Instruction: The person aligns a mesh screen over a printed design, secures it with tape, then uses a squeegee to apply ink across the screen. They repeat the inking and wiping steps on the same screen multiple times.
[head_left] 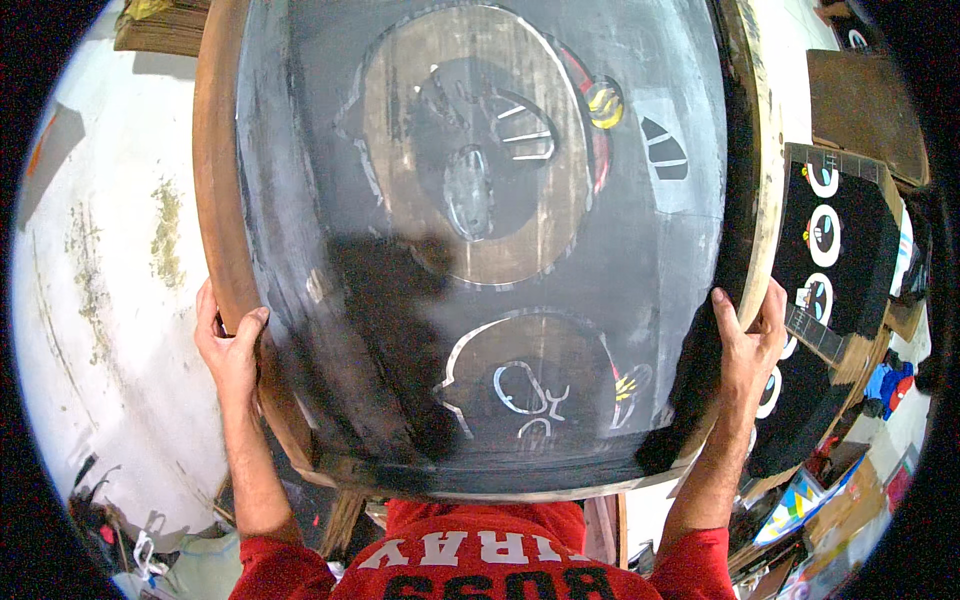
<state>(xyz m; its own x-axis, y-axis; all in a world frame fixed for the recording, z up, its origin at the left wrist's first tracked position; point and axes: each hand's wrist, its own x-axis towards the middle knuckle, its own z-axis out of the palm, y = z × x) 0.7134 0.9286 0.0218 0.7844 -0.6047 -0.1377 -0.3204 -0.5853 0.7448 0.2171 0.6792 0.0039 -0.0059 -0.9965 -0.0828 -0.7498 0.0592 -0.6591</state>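
1. The wooden frame [218, 180] fills the middle of the view, in front of the person's chest, its near rail just by the red shirt [480, 562]. Carrying it well would mean sharing the weight evenly and keeping both sides level, so that it does not twist. Its far end runs out of view, so I cannot tell whether anything props it there.

2. The dark panel [400, 300] set within the frame bears ring-like bird designs. It is best kept free of pressure, with the load borne by the wood alone.

3. The black sheet [860, 250] with white rings lies to the right, near the right rail; a wide enough gap there should keep the frame from knocking it.

4. Both forearms rise from the lower edge, outside the frame's near corners, roughly matching in height, which looks a balanced pose.

5. The left hand [232, 350] is clasped on the left rail, fingers curled round its outer side, thumb upright along the inner edge.

6. The right hand [752, 345] grips the right rail likewise, thumb on the inner side, fingers bent round the outside. Keeping that thumb against wood would suit the panel best.
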